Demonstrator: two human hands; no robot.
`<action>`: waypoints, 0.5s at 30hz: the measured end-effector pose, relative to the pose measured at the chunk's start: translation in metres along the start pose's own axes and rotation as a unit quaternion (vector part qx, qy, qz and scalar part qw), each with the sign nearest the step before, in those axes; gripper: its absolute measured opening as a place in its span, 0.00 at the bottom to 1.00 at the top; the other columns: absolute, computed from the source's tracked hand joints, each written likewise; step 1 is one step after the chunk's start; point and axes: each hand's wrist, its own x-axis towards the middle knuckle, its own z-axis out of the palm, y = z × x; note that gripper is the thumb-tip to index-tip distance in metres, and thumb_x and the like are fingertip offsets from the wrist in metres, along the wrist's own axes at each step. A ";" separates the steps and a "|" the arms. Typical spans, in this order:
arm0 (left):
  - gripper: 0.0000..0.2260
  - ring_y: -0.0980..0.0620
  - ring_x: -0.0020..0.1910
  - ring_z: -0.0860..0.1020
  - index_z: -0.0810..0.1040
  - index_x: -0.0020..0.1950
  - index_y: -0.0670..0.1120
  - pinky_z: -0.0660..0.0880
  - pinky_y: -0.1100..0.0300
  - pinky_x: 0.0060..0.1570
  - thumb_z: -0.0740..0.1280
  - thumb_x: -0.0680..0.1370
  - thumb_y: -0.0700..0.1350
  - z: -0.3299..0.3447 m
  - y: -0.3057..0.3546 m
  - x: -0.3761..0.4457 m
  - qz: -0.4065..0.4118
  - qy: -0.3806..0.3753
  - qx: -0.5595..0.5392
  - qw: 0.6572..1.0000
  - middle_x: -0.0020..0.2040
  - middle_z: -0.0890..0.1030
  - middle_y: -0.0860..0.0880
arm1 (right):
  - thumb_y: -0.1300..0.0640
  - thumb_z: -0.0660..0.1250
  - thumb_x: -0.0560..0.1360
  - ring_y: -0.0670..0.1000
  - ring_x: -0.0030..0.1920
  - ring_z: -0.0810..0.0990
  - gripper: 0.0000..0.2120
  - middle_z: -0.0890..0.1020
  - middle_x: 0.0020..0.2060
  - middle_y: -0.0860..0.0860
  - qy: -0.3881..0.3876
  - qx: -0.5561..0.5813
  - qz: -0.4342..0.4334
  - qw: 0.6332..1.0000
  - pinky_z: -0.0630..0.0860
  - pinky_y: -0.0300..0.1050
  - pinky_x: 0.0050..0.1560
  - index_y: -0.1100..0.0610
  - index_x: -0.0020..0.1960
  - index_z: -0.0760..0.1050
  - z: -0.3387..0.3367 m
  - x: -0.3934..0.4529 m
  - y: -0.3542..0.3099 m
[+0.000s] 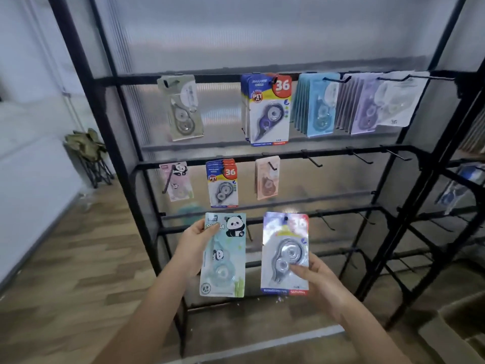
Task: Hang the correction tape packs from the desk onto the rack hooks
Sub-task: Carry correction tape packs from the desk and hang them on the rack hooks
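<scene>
**Two packs in hand, two ways to miss the hook**

The left hand [195, 241] holds a pale blue panda pack [223, 254] by its left edge, thumb curled over the front near the top; it sits low and just left of centre in the frame. The right hand [311, 269] pinches a blue-and-red pack [285, 253] near its lower right side, thumb on the clear blister, lower centre. Each grip is closed around its own pack, and both packs stand upright in front of the lower bars of the black rack [86, 106], apart from each other.

Risks, as I judge them:

- The right-hand pack's hang hole, near its top edge, shows close to a bar, but glare on the film blurs that area. I cannot tell whether any hook is through it. Letting go on that assumption could drop the pack to the floor.
- That pack is held low, far from its hole, so the top may sway and slide off a hook tip.
- With both hands occupied, neither can steady a hook or a card.
- Sorting could slip: a pink panda pack [176, 181] hangs at middle left and a matching "36" stack [223, 186] just right of it, while several bare hooks [311, 160] jut out at middle right.
- Hooks point towards the person; a hurried reach could snag a wrist or knock hung stacks loose.
</scene>
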 end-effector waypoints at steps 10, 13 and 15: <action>0.06 0.49 0.41 0.84 0.81 0.52 0.41 0.78 0.60 0.37 0.64 0.79 0.39 -0.028 -0.009 0.076 0.002 0.058 0.047 0.997 0.45 0.85 0.44 | 0.52 0.78 0.63 0.59 0.54 0.82 0.27 0.84 0.53 0.57 -0.033 -0.068 0.005 0.997 0.74 0.61 0.61 0.56 0.59 0.77 0.034 0.128 -0.016; 0.07 0.45 0.39 0.83 0.79 0.53 0.38 0.78 0.55 0.39 0.65 0.79 0.39 -0.034 -0.015 0.093 -0.011 0.090 0.046 0.995 0.43 0.85 0.41 | 0.50 0.75 0.68 0.54 0.55 0.82 0.19 0.85 0.50 0.50 -0.021 -0.105 0.007 0.994 0.74 0.58 0.62 0.51 0.57 0.78 0.043 0.156 -0.015; 0.08 0.43 0.40 0.83 0.79 0.54 0.37 0.78 0.52 0.41 0.65 0.79 0.39 -0.039 -0.020 0.101 -0.026 0.109 0.041 0.993 0.44 0.85 0.40 | 0.53 0.71 0.72 0.49 0.56 0.81 0.12 0.85 0.50 0.46 -0.023 -0.125 -0.004 0.992 0.76 0.48 0.57 0.50 0.56 0.77 0.051 0.168 -0.016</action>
